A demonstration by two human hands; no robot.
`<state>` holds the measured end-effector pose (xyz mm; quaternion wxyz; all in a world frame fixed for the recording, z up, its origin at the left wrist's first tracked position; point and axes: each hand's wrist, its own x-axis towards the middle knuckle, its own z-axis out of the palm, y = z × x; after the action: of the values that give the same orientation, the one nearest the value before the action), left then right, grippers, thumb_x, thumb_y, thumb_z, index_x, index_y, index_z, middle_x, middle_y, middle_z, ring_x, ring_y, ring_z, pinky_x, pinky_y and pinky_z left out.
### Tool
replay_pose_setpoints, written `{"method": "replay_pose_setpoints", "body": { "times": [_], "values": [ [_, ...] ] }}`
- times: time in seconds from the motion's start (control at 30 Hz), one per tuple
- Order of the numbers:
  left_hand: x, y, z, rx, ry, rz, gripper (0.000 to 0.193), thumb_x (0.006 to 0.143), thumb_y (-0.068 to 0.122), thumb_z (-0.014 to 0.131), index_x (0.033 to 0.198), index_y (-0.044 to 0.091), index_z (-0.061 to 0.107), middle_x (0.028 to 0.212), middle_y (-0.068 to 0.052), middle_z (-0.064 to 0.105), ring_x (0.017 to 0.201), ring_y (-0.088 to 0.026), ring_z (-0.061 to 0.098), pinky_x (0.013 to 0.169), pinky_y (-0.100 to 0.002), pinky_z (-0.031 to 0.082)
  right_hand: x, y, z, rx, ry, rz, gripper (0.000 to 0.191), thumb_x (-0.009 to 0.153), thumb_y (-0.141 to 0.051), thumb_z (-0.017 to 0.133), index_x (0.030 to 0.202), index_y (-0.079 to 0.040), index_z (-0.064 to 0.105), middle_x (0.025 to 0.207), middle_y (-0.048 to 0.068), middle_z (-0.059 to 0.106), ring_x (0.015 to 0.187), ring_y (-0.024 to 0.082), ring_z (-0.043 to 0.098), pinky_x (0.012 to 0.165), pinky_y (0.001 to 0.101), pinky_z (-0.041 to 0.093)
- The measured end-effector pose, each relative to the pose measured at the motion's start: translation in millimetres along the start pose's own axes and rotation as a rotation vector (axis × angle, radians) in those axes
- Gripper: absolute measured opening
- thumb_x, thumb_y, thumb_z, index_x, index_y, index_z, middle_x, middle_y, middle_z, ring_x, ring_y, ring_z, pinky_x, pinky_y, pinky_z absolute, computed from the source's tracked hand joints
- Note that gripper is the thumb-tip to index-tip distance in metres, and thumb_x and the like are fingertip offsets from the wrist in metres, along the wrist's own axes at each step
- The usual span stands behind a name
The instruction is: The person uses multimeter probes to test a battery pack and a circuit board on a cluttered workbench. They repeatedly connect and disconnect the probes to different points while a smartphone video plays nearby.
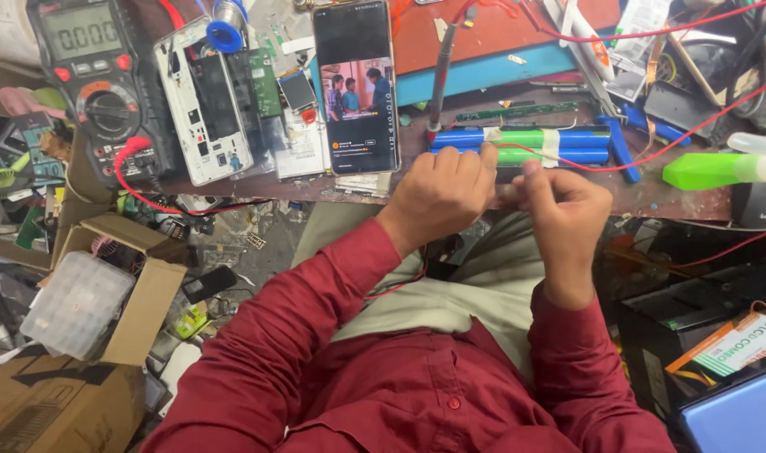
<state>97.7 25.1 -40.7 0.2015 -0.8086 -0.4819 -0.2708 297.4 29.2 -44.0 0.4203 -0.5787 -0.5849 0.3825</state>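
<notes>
Nearest me, the person in the red shirt sits with both forearms reaching up to the front edge of the workbench (257,191). The left hand (437,197) is curled nearly closed, fingertips pinched at the near side of the battery pack (521,145), which lies along the front edge, right of the middle. The right hand (567,210) is closed too, thumb and forefinger pressed together just beside the left; what they pinch is too small to tell, perhaps a strip of tape or the end of the thin red wire (592,164) that crosses the pack. To do this well, I'd judge the left hand should keep the blue and green cells from rolling while the right works with small, steady pulls, clear of the bare terminals.

Further back a phone (355,84) plays a video, an opened white handset (205,101) beside it, and a multimeter (93,80) stands at the far left corner.
</notes>
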Motion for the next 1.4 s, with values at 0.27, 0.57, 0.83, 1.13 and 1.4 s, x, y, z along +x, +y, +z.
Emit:
{"method": "replay_pose_setpoints", "body": {
  "times": [0.27,0.57,0.83,1.13,1.4],
  "values": [
    [-3,0,-1,-0.003,0.002,-0.004,0.033,0.092,0.024,0.064,0.115,0.001,0.071,0.076,-0.001,0.049,0.07,-0.018,0.052,0.058,-0.034,0.039,15,-10,-3,0.268,0.064,0.214,0.038,0.11,-0.03,0.066,0.104,0.006,0.074,0.083,0.013,0.073,0.062,0.014,0.069,0.054,0.0233,0.054],
    [-6,1,-4,0.005,0.048,0.025,0.032,0.093,0.024,0.064,0.112,0.0,0.073,0.073,0.0,0.049,0.067,-0.017,0.052,0.056,-0.033,0.038,13,1,-4,0.515,0.148,0.173,0.029,0.111,-0.028,0.067,0.114,0.001,0.068,0.09,0.015,0.073,0.065,0.018,0.07,0.054,0.0261,0.054],
    [-10,-1,-17,-0.173,0.258,0.064,0.014,0.094,0.019,0.071,0.091,0.006,0.068,0.073,-0.001,0.05,0.063,-0.019,0.05,0.054,-0.035,0.036,11,10,-14,0.958,0.162,0.146,0.028,0.113,-0.031,0.061,0.125,-0.006,0.06,0.116,0.015,0.073,0.087,0.026,0.075,0.072,0.0347,0.06],
    [8,-24,-85,-0.461,0.376,-0.01,0.022,0.09,0.013,0.073,0.075,0.008,0.057,0.065,-0.004,0.042,0.056,-0.021,0.045,0.051,-0.039,0.034,-22,-24,-45,0.851,-0.155,0.043,0.018,0.121,-0.022,0.059,0.126,-0.005,0.063,0.101,0.015,0.073,0.075,0.021,0.067,0.07,0.0342,0.055],
    [-53,-20,-119,-0.426,-0.465,-0.224,0.044,0.086,0.041,0.082,0.061,0.009,0.064,0.059,-0.01,0.056,0.054,-0.031,0.059,0.049,-0.045,0.044,-15,-33,-90,-0.391,-0.651,0.258,0.044,0.102,-0.039,0.058,0.118,-0.001,0.074,0.097,0.011,0.079,0.075,0.013,0.073,0.065,0.0288,0.056]
  ]
}}
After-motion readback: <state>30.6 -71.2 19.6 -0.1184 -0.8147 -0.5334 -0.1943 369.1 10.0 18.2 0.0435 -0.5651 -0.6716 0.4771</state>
